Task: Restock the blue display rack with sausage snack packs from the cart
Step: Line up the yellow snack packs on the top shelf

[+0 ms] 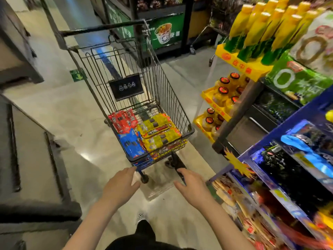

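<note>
A wire shopping cart (163, 82) stands in the aisle ahead of me. In its basket lie red sausage snack packs (123, 120), blue packs (132, 145) and yellow packs (158, 132). The blue display rack (281, 134) rises at my right, its shelves holding dark and blue packets. My left hand (120, 186) reaches forward with straight fingers just below the cart's near end, holding nothing. Beside it, my right hand (191, 184) is also stretched out and empty, close to the cart's lower frame.
A yellow stand (239, 64) with yellow bottles and jars stands right of the cart. Green snack bags (297, 82) lie on a shelf above the blue rack. A dark counter (32, 159) runs along the left. A green noodle display (165, 31) stands behind the cart.
</note>
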`<act>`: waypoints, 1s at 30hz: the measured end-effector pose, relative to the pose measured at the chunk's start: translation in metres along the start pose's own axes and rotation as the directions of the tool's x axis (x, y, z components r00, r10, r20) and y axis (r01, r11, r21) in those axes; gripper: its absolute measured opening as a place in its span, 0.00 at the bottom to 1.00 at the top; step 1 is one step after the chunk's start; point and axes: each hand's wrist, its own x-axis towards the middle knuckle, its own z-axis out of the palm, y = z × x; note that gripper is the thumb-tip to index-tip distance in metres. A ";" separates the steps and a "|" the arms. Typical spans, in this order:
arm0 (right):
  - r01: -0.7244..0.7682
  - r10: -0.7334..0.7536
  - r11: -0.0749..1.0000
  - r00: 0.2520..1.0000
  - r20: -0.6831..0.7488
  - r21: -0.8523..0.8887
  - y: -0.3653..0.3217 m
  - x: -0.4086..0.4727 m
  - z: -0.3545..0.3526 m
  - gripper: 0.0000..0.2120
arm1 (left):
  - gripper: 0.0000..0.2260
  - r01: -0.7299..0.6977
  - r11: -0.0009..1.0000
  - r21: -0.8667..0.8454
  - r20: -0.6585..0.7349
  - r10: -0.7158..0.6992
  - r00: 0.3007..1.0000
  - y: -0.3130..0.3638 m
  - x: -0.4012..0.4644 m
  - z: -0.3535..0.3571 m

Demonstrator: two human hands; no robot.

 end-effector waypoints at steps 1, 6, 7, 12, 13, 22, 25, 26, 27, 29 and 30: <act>0.001 -0.001 1.000 1.000 -0.004 0.024 -0.010 0.014 0.002 0.24 | 0.25 0.002 1.000 0.004 0.004 -0.002 1.000 -0.011 0.011 -0.008; -0.053 0.055 0.989 0.998 -0.016 0.135 -0.047 0.062 0.007 0.23 | 0.20 -0.029 1.000 0.006 -0.009 0.029 1.000 -0.045 0.067 -0.045; -0.067 0.070 0.987 0.998 -0.012 0.148 -0.052 0.069 0.007 0.23 | 0.19 -0.040 0.999 0.014 -0.004 0.040 0.999 -0.048 0.078 -0.051; -0.097 0.107 0.968 0.994 -0.028 0.233 -0.070 0.119 0.000 0.20 | 0.25 -0.123 0.992 0.026 0.070 0.121 0.990 -0.049 0.135 -0.075; -0.112 0.123 0.962 0.992 -0.027 0.247 -0.073 0.133 0.000 0.20 | 0.25 -0.145 0.989 0.034 0.084 0.142 0.986 -0.050 0.149 -0.077; -0.241 0.220 0.949 0.968 0.119 0.204 -0.082 0.251 0.018 0.22 | 0.26 -0.255 0.946 0.202 0.192 0.217 0.957 -0.055 0.260 -0.099; -0.317 0.284 0.926 0.943 0.175 0.204 -0.077 0.265 0.028 0.21 | 0.27 -0.332 0.901 0.280 0.269 0.258 0.928 -0.058 0.290 -0.099; -0.352 0.315 0.913 0.929 0.192 0.204 -0.076 0.270 0.032 0.21 | 0.27 -0.365 0.881 0.300 0.291 0.279 0.915 -0.059 0.301 -0.098; -0.384 0.344 0.899 0.917 0.203 0.209 -0.075 0.275 0.036 0.20 | 0.26 -0.396 0.862 0.316 0.316 0.298 0.901 -0.059 0.311 -0.097; -0.439 0.394 0.868 0.893 0.218 0.233 -0.074 0.287 0.042 0.19 | 0.26 -0.448 0.828 0.336 0.370 0.321 0.872 -0.060 0.333 -0.094; -0.474 0.426 0.846 0.877 0.225 0.246 -0.074 0.294 0.046 0.18 | 0.25 -0.476 0.811 0.340 0.399 0.334 0.854 -0.061 0.345 -0.093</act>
